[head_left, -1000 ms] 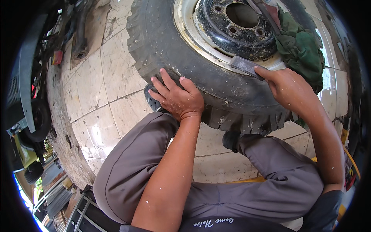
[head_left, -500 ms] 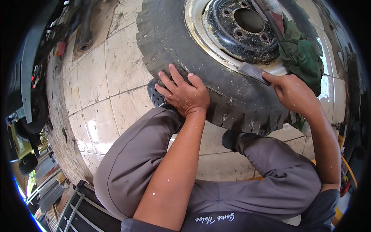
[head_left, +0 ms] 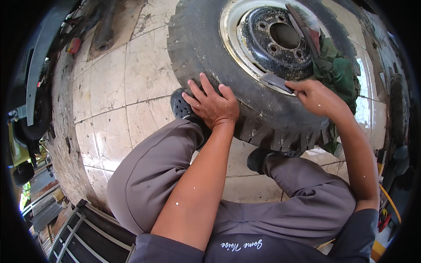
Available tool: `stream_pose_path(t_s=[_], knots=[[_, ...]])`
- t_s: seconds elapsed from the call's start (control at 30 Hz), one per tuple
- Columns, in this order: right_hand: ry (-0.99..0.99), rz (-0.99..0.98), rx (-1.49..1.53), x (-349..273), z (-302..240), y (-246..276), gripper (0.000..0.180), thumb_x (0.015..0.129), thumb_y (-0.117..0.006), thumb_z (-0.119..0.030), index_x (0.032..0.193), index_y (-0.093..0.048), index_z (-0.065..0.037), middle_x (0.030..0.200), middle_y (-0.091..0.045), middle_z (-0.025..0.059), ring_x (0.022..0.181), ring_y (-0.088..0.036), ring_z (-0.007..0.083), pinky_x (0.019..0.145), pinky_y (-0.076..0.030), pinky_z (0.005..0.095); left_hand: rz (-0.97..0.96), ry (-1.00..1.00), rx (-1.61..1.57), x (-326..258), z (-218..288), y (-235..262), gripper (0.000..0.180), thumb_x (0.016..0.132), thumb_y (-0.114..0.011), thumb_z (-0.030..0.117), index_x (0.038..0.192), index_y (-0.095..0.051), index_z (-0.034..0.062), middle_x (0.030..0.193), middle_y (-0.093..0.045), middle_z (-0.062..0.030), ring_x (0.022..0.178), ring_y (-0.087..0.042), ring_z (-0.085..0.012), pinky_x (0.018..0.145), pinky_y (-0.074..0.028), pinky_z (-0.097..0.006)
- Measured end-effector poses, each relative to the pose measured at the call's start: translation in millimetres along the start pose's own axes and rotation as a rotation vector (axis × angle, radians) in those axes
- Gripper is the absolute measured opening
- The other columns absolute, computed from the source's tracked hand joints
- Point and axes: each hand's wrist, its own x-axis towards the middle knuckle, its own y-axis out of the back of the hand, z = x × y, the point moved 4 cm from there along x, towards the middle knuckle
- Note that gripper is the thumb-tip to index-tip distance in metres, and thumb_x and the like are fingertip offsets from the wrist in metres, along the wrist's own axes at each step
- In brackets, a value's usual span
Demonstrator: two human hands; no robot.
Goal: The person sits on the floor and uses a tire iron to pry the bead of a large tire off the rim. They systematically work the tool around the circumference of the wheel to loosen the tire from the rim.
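Note:
A big black tyre lies on its side before me, fitted round a wheel rim with worn whitish paint and a speckled black centre. My left hand rests with spread fingers on the tyre's near left sidewall and tread. In my right hand is a flat grey scraper, gripped at one end; its far end reaches the near edge of the rim. A green cloth is bunched over the right side of the wheel, next to a long dark curved bar lying across the rim.
Cracked pale tiles surround the wheel. A rusty metal tube lies on a brown board at the far left. My dark clogs stand close to the tread. A metal-barred black object sits at the lower left.
My right hand and the scraper have shifted slightly left along the rim's near edge. The left hand stays on the tyre. The whole view has shifted a little.

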Motion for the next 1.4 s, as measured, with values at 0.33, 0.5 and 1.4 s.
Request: stream_pose_path(t_s=[0.33, 0.5, 1.4], knots=[[-0.126, -0.132, -0.039, -7, 24, 13, 0.043, 0.096, -0.058, -0.011, 0.138, -0.063, -0.013, 0.133, -0.066, 0.0182, 0.123, -0.063, 0.0364, 0.101, -0.05, 0.0411, -0.006, 0.012, 0.039, -1, -1, -3, 0.067, 0.093, -0.051, 0.038, 0.155, -0.043, 0.0143, 0.161, -0.031, -0.0243, 0.146, -0.021, -0.0573, 0.116, -0.028, -0.063], [-0.085, -0.09, -0.109, -23, 16, 9, 0.044, 0.094, -0.064, -0.016, 0.137, -0.062, -0.01, 0.127, -0.067, 0.0209, 0.119, -0.063, 0.0391, 0.1, -0.049, 0.0453, -0.023, 0.033, 0.044, 0, -3, 2, 0.066, 0.094, -0.051, 0.039, 0.154, -0.044, 0.014, 0.161, -0.031, -0.0244, 0.146, -0.021, -0.0573, 0.117, -0.027, -0.062], [0.058, -0.084, -0.366, 4, -22, -2, 0.033, 0.094, -0.06, -0.014, 0.125, -0.07, -0.007, 0.119, -0.068, 0.0142, 0.11, -0.065, 0.0375, 0.092, -0.053, 0.0482, -0.004, 0.018, 0.037, -3, -2, 0, 0.066, 0.093, -0.053, 0.039, 0.154, -0.045, 0.0145, 0.161, -0.031, -0.0242, 0.145, -0.022, -0.0574, 0.117, -0.027, -0.062]])
